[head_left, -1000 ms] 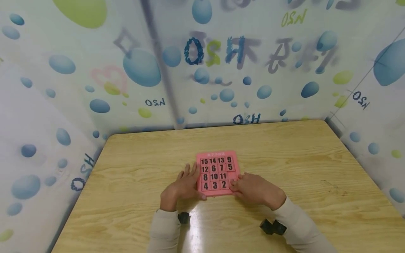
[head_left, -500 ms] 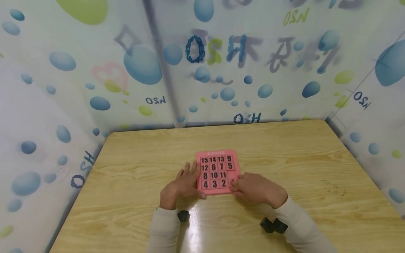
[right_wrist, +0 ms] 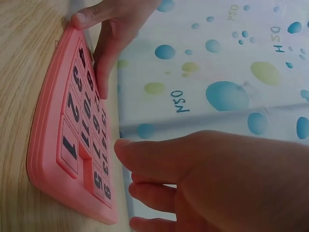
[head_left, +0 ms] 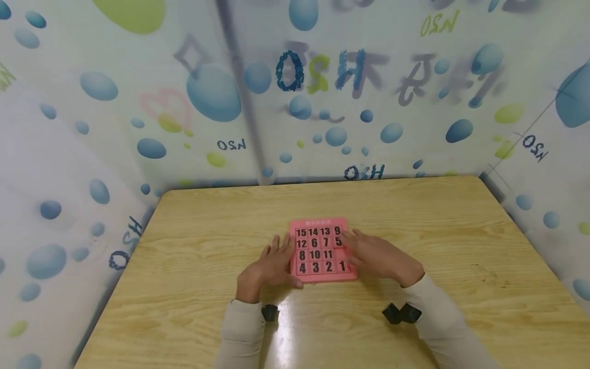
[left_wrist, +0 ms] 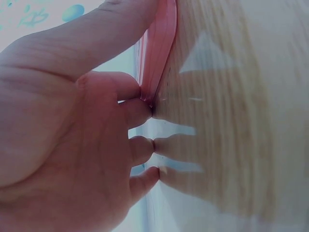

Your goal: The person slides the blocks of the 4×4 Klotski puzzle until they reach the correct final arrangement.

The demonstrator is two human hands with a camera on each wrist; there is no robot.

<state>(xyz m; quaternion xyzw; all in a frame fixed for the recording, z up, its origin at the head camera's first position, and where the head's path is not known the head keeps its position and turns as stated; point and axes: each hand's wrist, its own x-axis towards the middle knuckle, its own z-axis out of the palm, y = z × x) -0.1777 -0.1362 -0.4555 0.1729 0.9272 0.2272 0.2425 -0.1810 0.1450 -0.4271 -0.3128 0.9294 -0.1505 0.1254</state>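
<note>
A glossy wood-grained table (head_left: 221,220) bears a pink number puzzle (head_left: 315,243), lying flat.

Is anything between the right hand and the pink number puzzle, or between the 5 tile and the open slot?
Nothing visible. No other object shows between the right hand and the pink number puzzle; the 5 tile directly borders the open slot, with no other tile between them.

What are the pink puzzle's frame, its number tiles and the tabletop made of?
Puzzle frame: probably molded plastic, satin; smooth, even pink, rounded corners. 
Number tiles: likely similar plastic, matching pink; can't tell whether the digits are printed or stickers. 
Tabletop: wood or wood-look laminate, glossy; grain pattern, bright glare.
</note>
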